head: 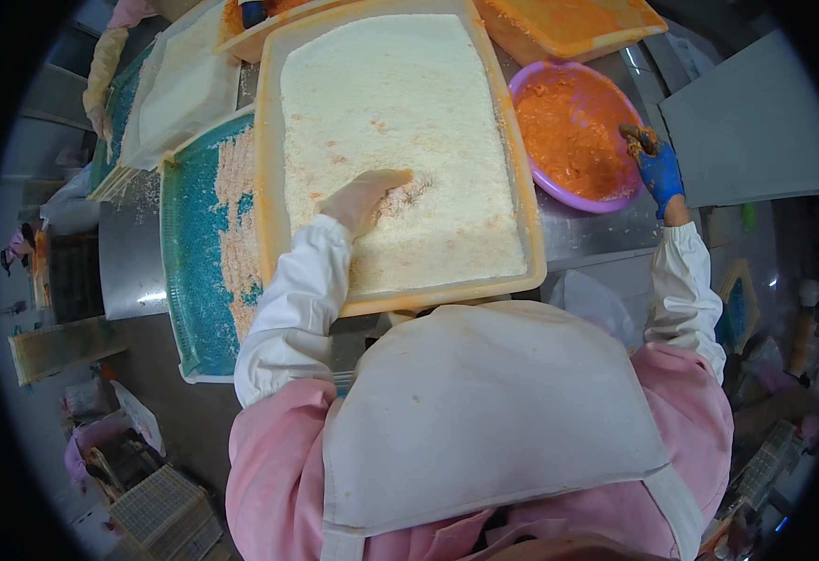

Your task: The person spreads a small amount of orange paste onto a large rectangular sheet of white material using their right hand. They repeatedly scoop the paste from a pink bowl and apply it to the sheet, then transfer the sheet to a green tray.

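Observation:
In a large cream plastic tray, a bed of pale breadcrumbs is spread, with small orange flecks on it. My left hand, in a thin pale glove, rests in the crumbs, curled beside a crumb-covered lump. Its inner fingers are hidden, so a grip cannot be made out. At the right rim of a purple bowl is my right hand in a blue glove, its fingers smeared with orange batter. Whether they hold anything is unclear. Thick orange batter coats the bowl's inside.
Left of the tray, a green mesh tray bears rows of crumb-coated strips. Another crumb tray stands at the upper left, near a co-worker's gloved hand. An orange-stained tub sits behind the bowl on the metal table.

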`<state>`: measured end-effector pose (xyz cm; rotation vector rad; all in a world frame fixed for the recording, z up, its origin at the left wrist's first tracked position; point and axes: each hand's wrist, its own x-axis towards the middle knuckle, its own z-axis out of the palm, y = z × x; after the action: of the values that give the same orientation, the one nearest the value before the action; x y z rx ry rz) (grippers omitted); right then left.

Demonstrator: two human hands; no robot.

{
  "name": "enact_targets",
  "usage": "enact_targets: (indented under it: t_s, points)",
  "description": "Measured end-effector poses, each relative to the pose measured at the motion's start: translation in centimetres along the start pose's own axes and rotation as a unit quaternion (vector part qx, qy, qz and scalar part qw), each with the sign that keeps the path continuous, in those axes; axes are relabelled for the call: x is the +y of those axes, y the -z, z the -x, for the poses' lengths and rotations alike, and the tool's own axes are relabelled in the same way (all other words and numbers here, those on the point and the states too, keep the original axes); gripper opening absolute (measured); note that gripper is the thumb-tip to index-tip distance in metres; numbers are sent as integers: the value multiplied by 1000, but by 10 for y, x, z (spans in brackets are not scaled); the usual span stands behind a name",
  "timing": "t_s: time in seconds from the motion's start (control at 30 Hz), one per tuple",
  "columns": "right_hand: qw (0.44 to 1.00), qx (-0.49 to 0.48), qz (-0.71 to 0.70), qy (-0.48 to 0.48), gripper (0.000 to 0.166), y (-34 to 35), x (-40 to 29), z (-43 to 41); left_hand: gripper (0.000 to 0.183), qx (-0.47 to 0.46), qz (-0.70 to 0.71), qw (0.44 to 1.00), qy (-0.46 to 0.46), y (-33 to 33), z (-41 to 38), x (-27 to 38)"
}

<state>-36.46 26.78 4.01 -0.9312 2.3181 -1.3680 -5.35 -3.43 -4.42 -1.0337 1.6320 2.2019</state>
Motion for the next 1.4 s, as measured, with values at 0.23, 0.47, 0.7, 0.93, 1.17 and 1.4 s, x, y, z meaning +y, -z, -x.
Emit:
enact_targets:
  t_s: [0.23,0.47,0.7,0.93,1.17,1.4]
  points:
    - [969,-128,153,-148,29,14,61,-30,37,120,-168,927,-312,-24,70,13]
    - [881,-209,423,23,27,-43,52,-93,32,229,-437,761,-421,-16,92,-10]
    - [922,-230,240,-200,31,-74,106,-115,46,285,-27,915,-284,4,185,-46]
    - [925,-280,255,-41,22,-80,115,-113,43,586,200,777,-115,116,286,-120]
    - [870,-260,412,71,29,-63,80,-100,72,422,221,870,-125,171,282,-220]
    - [908,-145,393,-16,24,-8,69,-152,44,649,68,758,-23,155,288,-163]
